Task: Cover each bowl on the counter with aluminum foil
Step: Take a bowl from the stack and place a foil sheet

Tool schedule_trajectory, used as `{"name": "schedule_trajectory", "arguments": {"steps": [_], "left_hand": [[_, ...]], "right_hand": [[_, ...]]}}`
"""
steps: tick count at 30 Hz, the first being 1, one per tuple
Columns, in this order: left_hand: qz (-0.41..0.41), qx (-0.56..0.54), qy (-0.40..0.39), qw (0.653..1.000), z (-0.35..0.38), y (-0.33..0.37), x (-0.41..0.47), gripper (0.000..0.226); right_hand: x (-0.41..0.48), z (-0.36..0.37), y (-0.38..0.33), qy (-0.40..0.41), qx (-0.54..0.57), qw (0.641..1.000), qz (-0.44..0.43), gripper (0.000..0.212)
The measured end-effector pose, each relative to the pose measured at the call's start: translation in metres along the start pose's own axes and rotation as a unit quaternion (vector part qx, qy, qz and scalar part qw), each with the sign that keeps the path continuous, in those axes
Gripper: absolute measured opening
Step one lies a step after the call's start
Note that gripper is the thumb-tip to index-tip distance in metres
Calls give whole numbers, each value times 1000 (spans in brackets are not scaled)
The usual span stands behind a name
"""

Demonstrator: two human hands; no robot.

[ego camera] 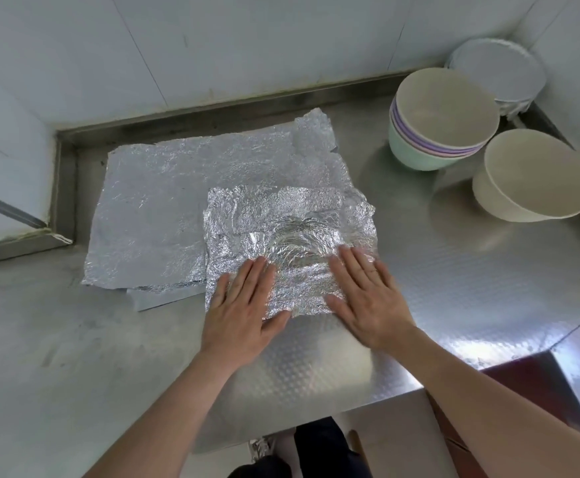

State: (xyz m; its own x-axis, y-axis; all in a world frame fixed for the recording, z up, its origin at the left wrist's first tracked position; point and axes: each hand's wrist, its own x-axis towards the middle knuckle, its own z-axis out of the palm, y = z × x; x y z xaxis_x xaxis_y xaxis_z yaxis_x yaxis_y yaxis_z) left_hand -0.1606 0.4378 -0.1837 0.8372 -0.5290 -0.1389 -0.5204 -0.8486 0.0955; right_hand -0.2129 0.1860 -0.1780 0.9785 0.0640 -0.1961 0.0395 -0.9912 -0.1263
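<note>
Bowls (444, 132) stacked near foil (164, 201); covered bowl (499, 69) behind.

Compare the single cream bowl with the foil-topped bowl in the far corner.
The single cream bowl is uncovered, its inside showing; the foil-topped bowl is sealed with foil. The single cream bowl stands in front of the bowl stack; the foil-topped bowl sits behind it, in the corner. Both are round, on the steel counter.

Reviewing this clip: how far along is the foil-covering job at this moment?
Done: a foil-covered bowl sits in the back corner. In hand: the left hand and right hand press flat on a crumpled foil sheet. Left: the stacked bowls and the single cream bowl are uncovered.
</note>
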Motion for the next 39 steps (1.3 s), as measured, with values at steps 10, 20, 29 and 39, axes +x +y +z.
{"name": "schedule_trajectory", "arguments": {"steps": [10,20,29,39], "left_hand": [[5,-18,-48,999,-8,-5,-2,74],[16,-51,-86,995,-20,-7,-2,79],[41,-36,-103,993,-20,-15,-6,66],[24,-20,-142,989,-27,-12,-3,60]], "right_hand": [[-1,-13,5,-56,16,998,31,78],[6,-22,-12,-94,34,992,79,94],[5,-30,-9,-106,50,991,66,94],[4,-61,-19,35,441,799,409,79]]}}
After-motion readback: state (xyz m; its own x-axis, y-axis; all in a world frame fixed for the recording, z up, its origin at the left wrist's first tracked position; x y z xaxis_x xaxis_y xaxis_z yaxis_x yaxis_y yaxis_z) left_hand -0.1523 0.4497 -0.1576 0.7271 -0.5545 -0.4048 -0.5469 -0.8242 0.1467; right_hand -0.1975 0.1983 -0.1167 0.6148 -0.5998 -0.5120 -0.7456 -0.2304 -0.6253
